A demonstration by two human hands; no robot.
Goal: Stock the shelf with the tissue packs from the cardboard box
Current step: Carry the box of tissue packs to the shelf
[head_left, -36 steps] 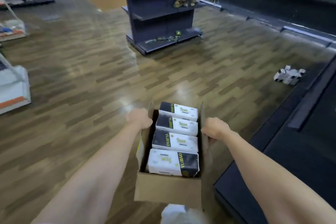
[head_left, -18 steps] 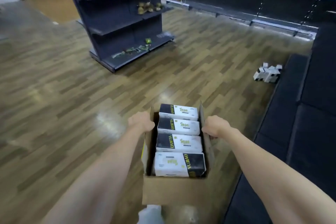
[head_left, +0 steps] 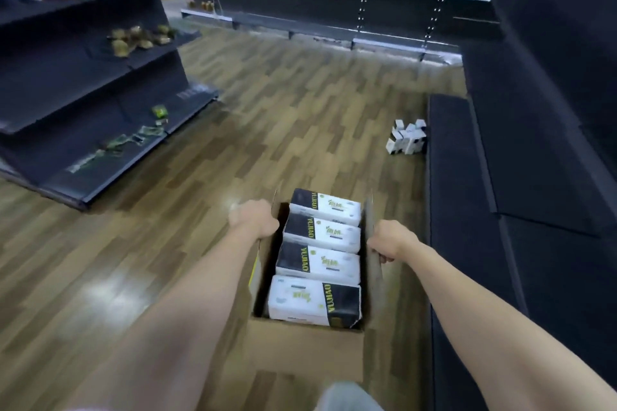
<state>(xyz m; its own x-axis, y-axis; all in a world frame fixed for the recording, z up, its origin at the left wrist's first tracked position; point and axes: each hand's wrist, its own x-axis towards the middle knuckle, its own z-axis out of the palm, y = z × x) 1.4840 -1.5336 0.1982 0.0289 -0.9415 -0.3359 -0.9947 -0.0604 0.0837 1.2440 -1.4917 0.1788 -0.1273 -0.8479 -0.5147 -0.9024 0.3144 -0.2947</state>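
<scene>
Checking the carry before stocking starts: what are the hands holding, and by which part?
Both hold the cardboard box: left hand grips its left side flap, right hand its right flap. No tissue packs are held.

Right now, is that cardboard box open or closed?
Open. The cardboard box has its side flaps standing up, and four tissue packs show in a row inside, uncovered. Whether more lie underneath, cannot tell.
</scene>
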